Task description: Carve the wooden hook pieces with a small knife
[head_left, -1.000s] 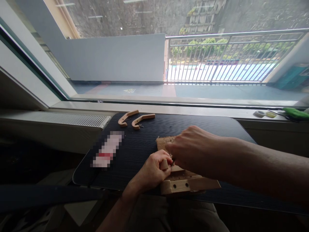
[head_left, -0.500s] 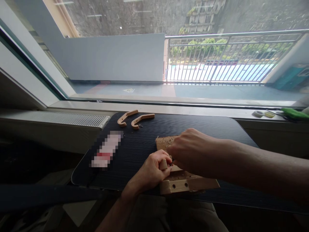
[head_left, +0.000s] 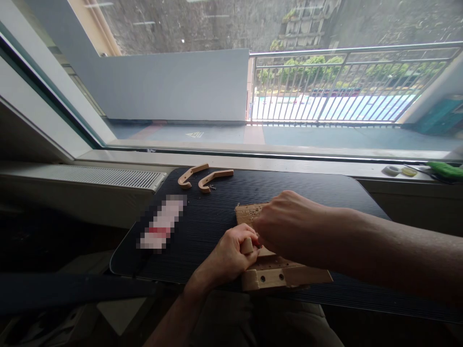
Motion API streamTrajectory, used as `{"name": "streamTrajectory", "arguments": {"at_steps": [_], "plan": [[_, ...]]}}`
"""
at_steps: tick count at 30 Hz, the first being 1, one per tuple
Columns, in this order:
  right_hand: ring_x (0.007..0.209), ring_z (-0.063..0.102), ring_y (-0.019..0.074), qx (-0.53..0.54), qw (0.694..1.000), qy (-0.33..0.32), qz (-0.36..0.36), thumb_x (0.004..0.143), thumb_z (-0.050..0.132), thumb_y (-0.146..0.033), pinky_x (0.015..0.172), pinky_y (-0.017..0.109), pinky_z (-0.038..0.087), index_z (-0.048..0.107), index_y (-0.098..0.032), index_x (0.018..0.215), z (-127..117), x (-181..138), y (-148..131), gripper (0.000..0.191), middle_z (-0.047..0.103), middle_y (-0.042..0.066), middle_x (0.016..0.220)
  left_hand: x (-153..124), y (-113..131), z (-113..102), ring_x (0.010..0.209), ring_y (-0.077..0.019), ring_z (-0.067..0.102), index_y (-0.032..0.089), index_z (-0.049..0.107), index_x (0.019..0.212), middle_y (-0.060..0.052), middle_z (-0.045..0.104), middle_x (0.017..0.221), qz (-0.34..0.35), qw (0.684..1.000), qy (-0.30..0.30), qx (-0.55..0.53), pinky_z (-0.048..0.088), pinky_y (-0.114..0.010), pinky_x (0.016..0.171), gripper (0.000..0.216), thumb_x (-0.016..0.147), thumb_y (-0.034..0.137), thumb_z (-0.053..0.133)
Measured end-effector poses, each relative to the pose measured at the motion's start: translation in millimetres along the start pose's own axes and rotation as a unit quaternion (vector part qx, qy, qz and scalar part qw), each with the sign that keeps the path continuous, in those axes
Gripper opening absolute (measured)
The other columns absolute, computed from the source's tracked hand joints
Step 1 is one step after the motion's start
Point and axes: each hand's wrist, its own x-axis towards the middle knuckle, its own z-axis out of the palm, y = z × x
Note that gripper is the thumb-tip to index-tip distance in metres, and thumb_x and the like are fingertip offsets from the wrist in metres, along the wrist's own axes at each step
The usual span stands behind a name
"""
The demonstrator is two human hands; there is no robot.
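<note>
My left hand [head_left: 235, 246] is closed round a wooden piece [head_left: 247, 246], whose pale end pokes out between the fingers. Against it presses my right hand [head_left: 277, 221], curled into a fist with its knuckles up; whatever lies inside the fist is hidden. Both hands are over a rough wooden board [head_left: 248, 210] dotted with small holes and bits of debris. A wooden bar [head_left: 271, 278] with two dark round holes runs along the board's near edge. Two curved wooden hooks [head_left: 193, 174] lie toward the table's far left, with small screws [head_left: 212, 187] by the right-hand one.
The black table [head_left: 202, 217] stands against a window sill [head_left: 307, 168]. A blurred pink-and-white packet [head_left: 162, 224] lies on its left side. On the sill at right are rolls of tape [head_left: 392, 170] and a green object [head_left: 444, 169]. A radiator [head_left: 119, 176] is at left.
The whole view has shifted slightly, moving things a little to the right. Both hands keep nearly the same hold and place over the board.
</note>
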Motion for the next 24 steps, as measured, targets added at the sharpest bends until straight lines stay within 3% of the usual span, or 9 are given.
{"name": "streamTrajectory", "arguments": {"at_steps": [7,12,18,24], "plan": [[0.066,0.059,0.0169,0.019,1.000,-0.011,0.010,0.072,0.061,-0.008,0.047,0.025,0.027,0.063,-0.017,0.089,-3.5,-1.2,-0.3,0.020,0.064,0.004,0.079,-0.4,-0.4,-1.6,0.058,-0.0098,0.046,0.017,0.051,0.056,0.004,0.045,0.055,-0.001,1.000,0.003,0.009,0.038,-0.021,0.057,0.015,0.069,0.013,0.058],[0.066,0.059,0.0169,0.037,0.999,0.019,-0.003,0.073,0.057,-0.007,0.048,0.026,0.029,0.063,-0.017,0.089,0.3,1.0,1.1,0.020,0.063,0.002,0.075,-0.8,-2.0,-2.4,0.059,-0.0094,0.046,0.017,0.051,0.056,0.004,0.046,0.056,0.001,1.000,0.005,0.009,0.039,-0.021,0.059,0.015,0.068,0.012,0.058],[0.052,0.052,0.0135,-0.009,1.000,0.026,-0.007,0.070,0.057,-0.005,0.042,0.026,0.023,0.061,-0.016,0.072,8.3,1.3,4.5,0.012,0.060,0.000,0.067,-2.5,-7.5,-2.3,0.058,-0.0086,0.044,0.017,0.055,0.065,0.005,0.043,0.058,0.010,1.000,0.010,0.005,0.040,-0.020,0.060,0.007,0.068,0.011,0.057],[0.058,0.055,0.0141,0.031,0.997,0.057,-0.031,0.071,0.055,-0.005,0.045,0.025,0.024,0.062,-0.017,0.085,12.2,3.0,5.9,0.020,0.061,0.001,0.069,-3.4,-5.4,-4.0,0.060,-0.0091,0.044,0.017,0.055,0.064,0.005,0.043,0.059,0.006,1.000,0.007,0.012,0.039,-0.020,0.060,0.008,0.069,0.011,0.057]]}}
